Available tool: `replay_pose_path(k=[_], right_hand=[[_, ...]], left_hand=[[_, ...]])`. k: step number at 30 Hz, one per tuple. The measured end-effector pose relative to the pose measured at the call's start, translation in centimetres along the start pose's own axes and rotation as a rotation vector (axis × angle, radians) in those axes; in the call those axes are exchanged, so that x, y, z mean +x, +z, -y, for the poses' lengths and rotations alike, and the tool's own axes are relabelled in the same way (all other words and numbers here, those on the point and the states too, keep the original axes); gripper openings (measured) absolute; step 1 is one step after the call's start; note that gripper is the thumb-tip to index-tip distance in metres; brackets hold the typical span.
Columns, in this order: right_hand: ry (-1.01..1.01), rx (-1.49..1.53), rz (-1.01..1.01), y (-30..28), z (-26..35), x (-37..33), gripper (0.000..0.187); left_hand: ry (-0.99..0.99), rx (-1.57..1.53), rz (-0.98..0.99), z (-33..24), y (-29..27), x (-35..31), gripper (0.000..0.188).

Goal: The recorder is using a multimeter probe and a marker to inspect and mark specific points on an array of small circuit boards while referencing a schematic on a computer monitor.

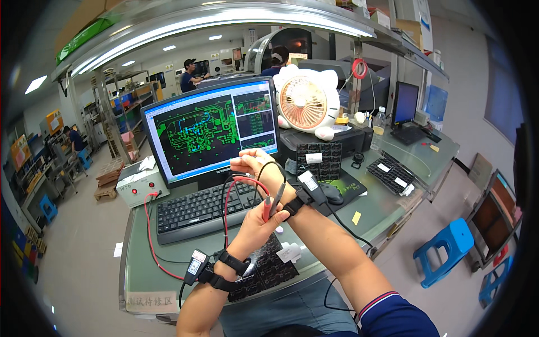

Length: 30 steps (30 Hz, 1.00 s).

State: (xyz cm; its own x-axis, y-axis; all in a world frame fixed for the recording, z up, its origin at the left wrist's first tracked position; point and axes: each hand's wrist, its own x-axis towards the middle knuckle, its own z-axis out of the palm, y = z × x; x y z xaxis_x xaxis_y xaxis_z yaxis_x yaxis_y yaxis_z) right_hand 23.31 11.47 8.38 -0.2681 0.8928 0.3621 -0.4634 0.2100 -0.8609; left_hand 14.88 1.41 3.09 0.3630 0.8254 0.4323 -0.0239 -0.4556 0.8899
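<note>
My left hand (259, 227), low in front of the keyboard, is closed around a red test probe (266, 209) and a black test probe (277, 199). Their tips point upward beside my right wrist. A red lead (226, 216) loops up from the probes and back down by my left wrist. My right hand (258, 164) is raised before the monitor (196, 132), its fingers pressed together; what lies between them, if anything, is hidden. The screen carries a green circuit layout. Beneath my left forearm lies a dark circuit board panel (264, 269) with white labels.
A keyboard (196, 213) and grey box with red sockets (140, 182) stand at left. Behind my right arm are a cat-shaped fan (303, 101), an upright board panel (319, 160), a mouse (332, 194) and another panel (391, 174). A blue stool (443, 253) stands right; people work behind.
</note>
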Motion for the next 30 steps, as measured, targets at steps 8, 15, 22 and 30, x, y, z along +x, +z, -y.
replay_pose_path(k=[8,15,22,30], right_hand=[[-0.291,-0.686,-0.046,-1.4,-2.2,0.2,0.014],[-0.355,-0.792,-0.178,-2.0,-0.6,1.2,0.016],[0.134,0.218,-0.020,0.4,0.8,-0.7,0.018],[-0.096,-0.263,0.084,-1.9,-1.4,-0.3,0.021]], left_hand=[[-0.106,-0.379,-0.004,-1.9,-0.4,-0.8,0.019],[-0.107,-0.210,0.051,-1.1,0.5,-1.5,0.018],[-0.008,0.022,0.085,0.1,0.2,-1.0,0.014],[-0.123,-0.125,0.017,-0.2,-1.1,-2.1,0.019]])
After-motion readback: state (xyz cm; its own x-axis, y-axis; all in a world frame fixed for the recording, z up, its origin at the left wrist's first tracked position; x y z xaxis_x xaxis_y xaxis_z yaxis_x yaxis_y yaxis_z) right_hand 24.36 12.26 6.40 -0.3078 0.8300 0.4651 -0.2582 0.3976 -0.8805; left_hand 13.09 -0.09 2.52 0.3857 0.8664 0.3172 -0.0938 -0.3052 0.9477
